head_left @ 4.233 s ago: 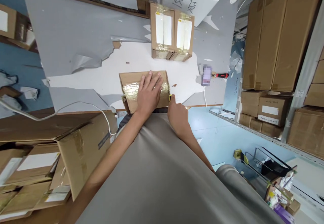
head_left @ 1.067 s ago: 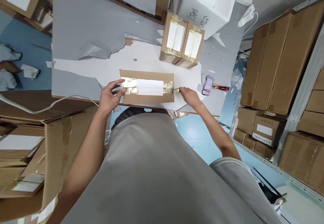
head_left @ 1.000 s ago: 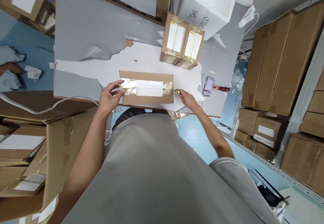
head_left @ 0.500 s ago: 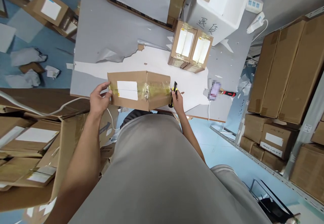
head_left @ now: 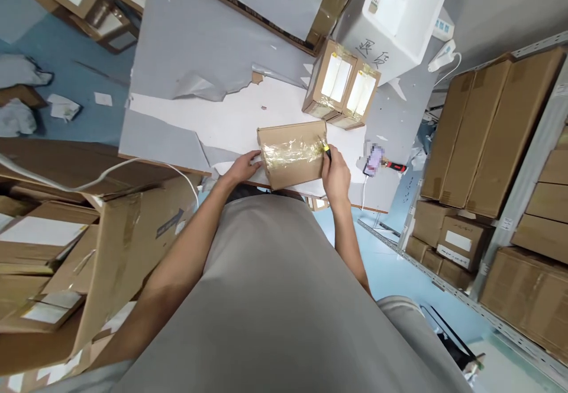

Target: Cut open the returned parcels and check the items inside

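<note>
A cardboard box (head_left: 295, 171) lies in front of me at the table's near edge. Wide shiny clear tape (head_left: 290, 153) runs across its upper face, and no white label shows on that side. My left hand (head_left: 243, 168) is at the box's left edge, fingers apart and reaching toward it; whether they touch is hard to tell. A black and yellow utility knife (head_left: 327, 150) is held in my right hand (head_left: 338, 175), by the box's right edge. Its tip points at the tape's right end. Whether the blade is in the tape I cannot make out.
Two taped, labelled boxes (head_left: 331, 85) stand behind, beside a white bin (head_left: 402, 20). A large carton (head_left: 266, 5) is at the back. Right lie a phone (head_left: 374, 160) and a red-black handled tool (head_left: 396, 167). An open carton (head_left: 119, 251) stands left; shelved cartons (head_left: 470, 138) stand right.
The box has been turned so its taped face without a label is up, and has shifted right. My left hand has let go of its former corner and moved right; the knife hand has moved right too.
</note>
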